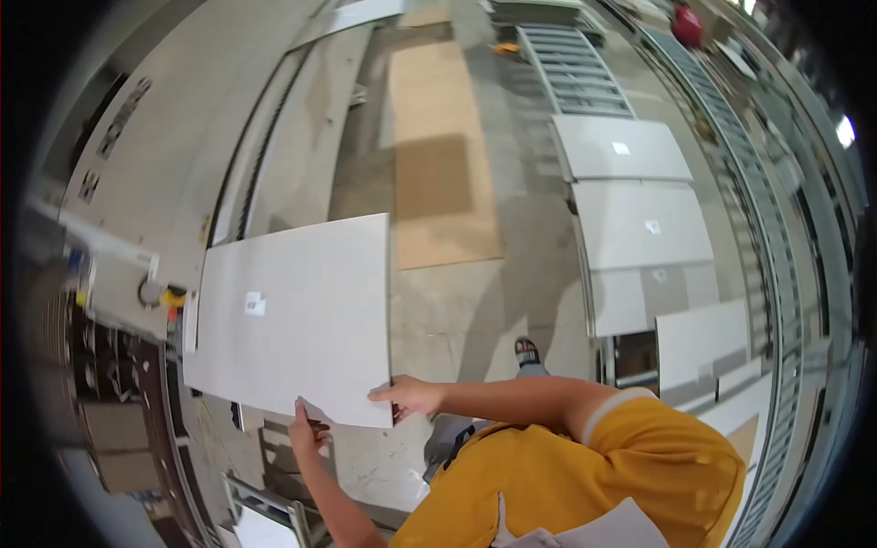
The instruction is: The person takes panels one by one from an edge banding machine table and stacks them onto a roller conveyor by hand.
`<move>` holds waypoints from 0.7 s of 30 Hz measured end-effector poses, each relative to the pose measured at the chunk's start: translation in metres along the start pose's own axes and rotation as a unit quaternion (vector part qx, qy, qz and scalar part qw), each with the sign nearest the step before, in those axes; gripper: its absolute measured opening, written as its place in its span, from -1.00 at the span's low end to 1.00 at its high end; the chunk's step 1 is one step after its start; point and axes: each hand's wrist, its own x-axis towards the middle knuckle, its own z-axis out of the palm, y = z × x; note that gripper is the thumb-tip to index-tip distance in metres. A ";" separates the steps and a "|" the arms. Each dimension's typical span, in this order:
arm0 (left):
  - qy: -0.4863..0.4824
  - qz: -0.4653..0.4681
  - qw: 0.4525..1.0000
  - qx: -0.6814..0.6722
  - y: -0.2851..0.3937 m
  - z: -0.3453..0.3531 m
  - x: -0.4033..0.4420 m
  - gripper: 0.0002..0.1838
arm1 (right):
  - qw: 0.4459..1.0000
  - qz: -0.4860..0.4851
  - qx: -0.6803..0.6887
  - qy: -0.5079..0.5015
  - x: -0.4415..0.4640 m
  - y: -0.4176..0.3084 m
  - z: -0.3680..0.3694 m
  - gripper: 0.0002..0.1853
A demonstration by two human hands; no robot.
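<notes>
A large white panel (301,320) with a small white label (255,304) lies flat in front of me on the left, its far part over the machine bed. My right hand (413,397) grips the panel's near right corner, thumb on top and fingers at the edge. At the near edge, left of that corner, my left hand (309,431) has a finger touching the panel's edge; its other fingers are curled below, and the panel is between finger and thumb as far as can be seen.
A long machine (146,155) runs along the left. Brown board (443,164) lies on the floor ahead. White labelled panels (644,224) rest on the right beside a roller conveyor (575,68). A metal frame (265,502) stands at lower left. Someone in red (687,25) is far off.
</notes>
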 end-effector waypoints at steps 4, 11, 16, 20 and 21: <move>0.080 0.222 0.943 0.235 0.034 -0.108 0.093 -0.46 | 0.996 0.017 -0.050 0.078 0.006 -0.012 0.019 -0.35; 0.324 0.416 0.734 0.428 0.197 -0.239 0.280 -0.53 | 0.923 0.016 -0.060 0.380 0.024 0.028 0.084 -0.43; 0.246 0.454 0.527 0.675 0.242 -0.290 0.405 -0.64 | 0.859 -0.024 0.024 0.510 0.019 0.053 0.144 -0.45; 0.083 0.453 0.720 0.520 0.270 -0.280 0.494 -0.53 | 0.828 -0.080 0.103 0.545 0.027 0.056 0.148 -0.52; 0.135 0.500 0.694 0.501 0.269 -0.294 0.570 -0.40 | 0.822 -0.093 0.141 0.544 0.029 0.060 0.145 -0.55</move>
